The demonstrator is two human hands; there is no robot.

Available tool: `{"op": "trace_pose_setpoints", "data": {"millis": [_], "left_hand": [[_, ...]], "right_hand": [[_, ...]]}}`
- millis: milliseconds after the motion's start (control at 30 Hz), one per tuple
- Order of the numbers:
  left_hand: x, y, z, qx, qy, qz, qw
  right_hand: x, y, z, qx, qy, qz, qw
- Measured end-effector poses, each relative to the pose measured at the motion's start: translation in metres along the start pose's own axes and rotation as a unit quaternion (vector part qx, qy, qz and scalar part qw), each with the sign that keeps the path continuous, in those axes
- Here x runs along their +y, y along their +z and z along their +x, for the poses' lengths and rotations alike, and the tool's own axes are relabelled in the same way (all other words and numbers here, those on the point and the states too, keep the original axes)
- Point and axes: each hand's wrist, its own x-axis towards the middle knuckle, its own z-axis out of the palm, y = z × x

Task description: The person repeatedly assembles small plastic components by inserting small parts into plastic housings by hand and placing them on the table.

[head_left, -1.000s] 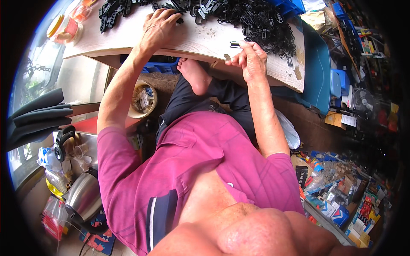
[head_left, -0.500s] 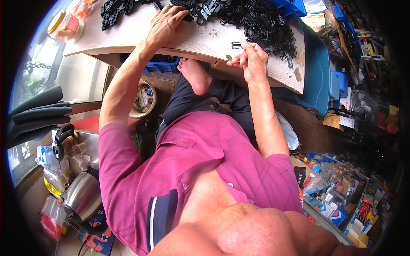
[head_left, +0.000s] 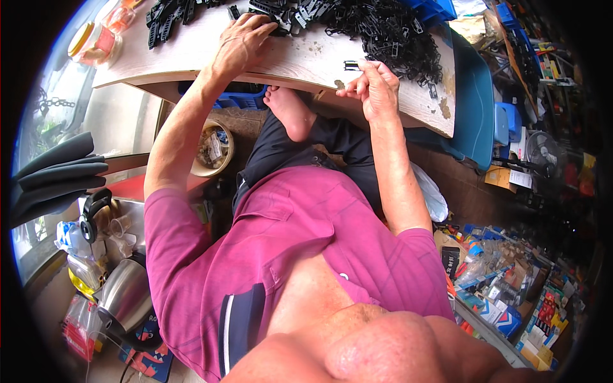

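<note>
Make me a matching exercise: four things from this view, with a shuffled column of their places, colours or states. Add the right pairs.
Things
1. Left hand
2. Right hand
3. Jar
4. Kettle

Places, colours or states
A. Silver-coloured, at the lower left of the picture
B. Pinching a small black piece
C. Topped with an orange lid
D. Stretched out to the black pieces near the top edge of the picture

Right pairs: 1-D, 2-B, 3-C, 4-A
</note>
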Motion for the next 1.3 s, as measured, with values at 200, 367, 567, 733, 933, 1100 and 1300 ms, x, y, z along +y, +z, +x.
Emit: {"op": "trace_pose_setpoints", "data": {"millis": [200, 367, 567, 733, 933, 1100, 1300], "left_hand": [[-0.001, 0.002, 0.002, 0.006, -0.018, 0.011, 1.0], [-0.002, 0.005, 0.003, -0.032, -0.035, 0.006, 0.999], [0.0, 0.003, 0.004, -0.022, -0.028, 0.023, 0.999], [0.002, 0.0, 0.005, 0.02, -0.022, 0.017, 0.999], [0.005, -0.009, 0.0, 0.073, 0.015, 0.097, 0.993], [0.055, -0.004, -0.003, 0.142, -0.182, -0.268, 0.935], [0.128, 0.001, 0.007, 0.134, -0.363, -0.626, 0.677]], "right_hand": [[-0.002, 0.001, -0.001, 0.003, 0.001, -0.016, 1.0], [-0.001, 0.002, -0.001, 0.0, -0.001, -0.011, 1.0], [-0.001, 0.002, -0.001, 0.005, 0.002, -0.008, 1.0], [-0.002, 0.003, -0.002, 0.005, 0.003, -0.009, 1.0], [0.0, 0.005, -0.002, 0.026, -0.001, 0.013, 1.0], [-0.006, 0.007, -0.003, 0.032, -0.001, 0.036, 0.999], [-0.015, 0.015, -0.003, 0.018, -0.043, 0.066, 0.997]]}}
